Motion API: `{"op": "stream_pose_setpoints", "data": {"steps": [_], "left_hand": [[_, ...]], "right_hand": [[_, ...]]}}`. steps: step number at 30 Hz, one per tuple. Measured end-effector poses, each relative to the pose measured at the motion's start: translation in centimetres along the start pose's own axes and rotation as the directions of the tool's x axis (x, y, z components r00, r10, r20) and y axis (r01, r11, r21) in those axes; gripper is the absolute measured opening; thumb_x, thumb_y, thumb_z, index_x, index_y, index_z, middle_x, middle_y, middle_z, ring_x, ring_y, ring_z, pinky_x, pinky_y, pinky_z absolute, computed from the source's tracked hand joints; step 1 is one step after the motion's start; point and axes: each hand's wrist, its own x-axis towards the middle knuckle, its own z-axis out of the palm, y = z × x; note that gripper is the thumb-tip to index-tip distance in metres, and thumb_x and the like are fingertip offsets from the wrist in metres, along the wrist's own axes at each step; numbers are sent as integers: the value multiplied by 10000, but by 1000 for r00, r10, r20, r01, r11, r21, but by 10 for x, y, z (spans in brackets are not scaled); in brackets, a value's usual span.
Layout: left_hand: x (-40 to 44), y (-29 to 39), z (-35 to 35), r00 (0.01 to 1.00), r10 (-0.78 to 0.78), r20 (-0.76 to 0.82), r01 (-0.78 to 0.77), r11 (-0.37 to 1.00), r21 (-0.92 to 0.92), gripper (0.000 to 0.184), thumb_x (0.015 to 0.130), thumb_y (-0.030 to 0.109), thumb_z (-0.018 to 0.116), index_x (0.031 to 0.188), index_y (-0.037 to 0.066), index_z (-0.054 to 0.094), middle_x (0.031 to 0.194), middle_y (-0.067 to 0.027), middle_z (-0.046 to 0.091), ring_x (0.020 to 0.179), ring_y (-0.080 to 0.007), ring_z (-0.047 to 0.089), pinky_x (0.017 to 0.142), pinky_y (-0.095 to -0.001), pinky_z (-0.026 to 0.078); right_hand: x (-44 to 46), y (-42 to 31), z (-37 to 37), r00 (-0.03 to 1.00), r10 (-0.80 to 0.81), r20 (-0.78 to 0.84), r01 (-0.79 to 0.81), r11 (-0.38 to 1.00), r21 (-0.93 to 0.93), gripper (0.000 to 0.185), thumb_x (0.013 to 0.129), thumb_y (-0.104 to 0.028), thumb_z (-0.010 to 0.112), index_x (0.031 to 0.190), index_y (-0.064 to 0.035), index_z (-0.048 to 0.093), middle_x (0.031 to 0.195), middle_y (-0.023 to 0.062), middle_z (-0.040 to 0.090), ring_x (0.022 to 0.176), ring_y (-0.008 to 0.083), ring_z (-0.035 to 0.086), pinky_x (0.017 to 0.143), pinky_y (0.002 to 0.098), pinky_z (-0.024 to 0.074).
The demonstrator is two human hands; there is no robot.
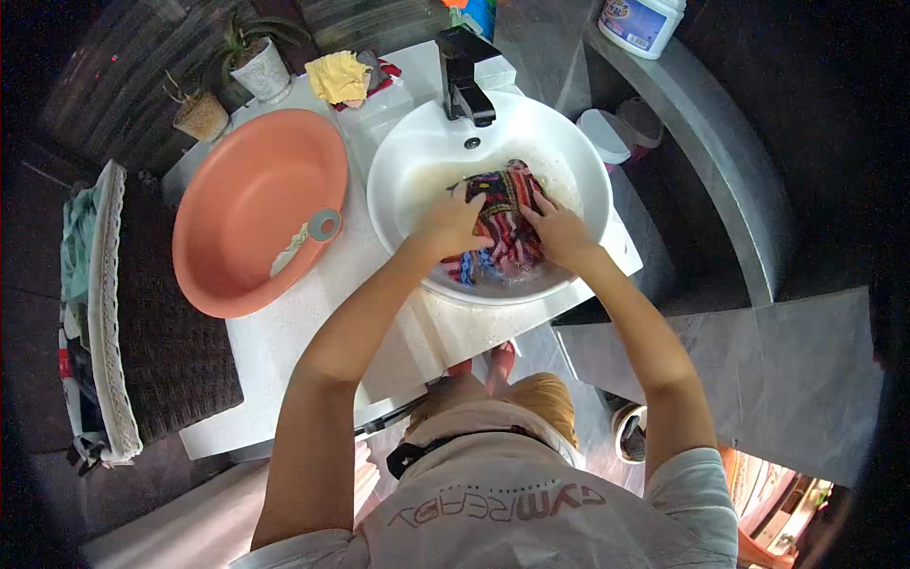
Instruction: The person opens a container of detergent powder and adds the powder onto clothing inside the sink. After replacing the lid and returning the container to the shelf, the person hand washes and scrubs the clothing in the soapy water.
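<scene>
A patterned cloth in red, black and blue [510, 216] lies bunched in cloudy water in the round white sink [384, 194]. My left hand [453, 224] rests on the cloth's left side, its fingers spread. On the right side of the cloth lies my right hand [557, 229], with its fingers apart and touching the fabric. Above the sink's back rim stands a black faucet [462, 81]. The fabric's lower edge sits in the water, where suds show.
Left of the sink is an orange basin [251, 209] with a brush-like item on its rim. Behind stand two potted plants [262, 72] and folded cloths [338, 78]. A white bottle [639, 25] stands on the right ledge. A lined wicker basket [116, 313] is far left.
</scene>
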Motion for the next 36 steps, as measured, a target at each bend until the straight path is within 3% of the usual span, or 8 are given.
{"op": "stream_pose_setpoints", "data": {"steps": [7,18,20,22,24,27,33,36], "left_hand": [[-5,7,24,984,52,168,-62,997,55,961,626,484,718,1377,87,269,1360,-308,259,1191,-494,346,948,-472,387],[-13,8,5,949,93,302,-76,995,-67,842,667,502,674,1322,71,368,1288,-286,382,1171,-439,397,980,-444,350],[-5,3,-4,956,81,283,-35,986,-165,715,695,470,654,1239,60,440,1214,-272,442,1114,-419,442,938,-432,376],[6,-4,-10,962,61,267,45,926,-374,492,749,406,615,1074,37,586,1067,-242,561,1001,-380,533,854,-408,429],[18,-15,8,975,59,-214,-142,906,-398,282,818,265,540,954,33,623,875,-209,614,851,-377,570,794,-413,441],[37,-19,-11,989,-86,-121,20,887,-462,295,874,244,484,901,-23,606,848,-173,619,822,-314,583,752,-373,457],[68,-24,-1,920,-384,72,250,437,-864,290,905,172,393,870,-32,598,730,-73,596,639,-126,550,605,-270,463],[83,-24,1,909,-378,176,283,247,-927,271,906,171,401,878,-20,591,761,-75,602,634,-140,558,591,-269,470]], "right_hand": [[-4,-2,-3,990,-35,137,30,999,38,694,703,-253,682,1327,-166,393,1383,151,333,1211,332,400,934,388,411],[-11,2,-26,938,-85,337,-17,958,288,588,756,-253,624,1299,-128,433,1306,153,437,1111,328,494,935,384,402],[5,18,-24,944,-175,281,3,855,519,477,770,-244,611,1207,-74,524,1217,181,510,1080,330,514,924,378,402],[25,13,-47,959,40,-279,146,777,612,259,832,-179,501,989,-6,615,952,207,604,934,362,561,825,414,434],[55,14,-70,861,299,-411,69,732,677,250,852,-190,481,945,-23,643,978,198,613,913,360,572,803,407,440],[107,14,-94,791,390,-472,117,660,742,317,864,-274,460,939,-43,664,848,166,650,829,323,615,741,361,470],[167,0,-144,886,460,-63,2,131,991,320,873,-242,475,887,32,640,815,77,649,733,143,573,671,260,427],[176,0,-154,905,417,-88,57,85,995,317,882,-251,474,868,25,629,803,67,640,730,107,558,659,251,425]]}}
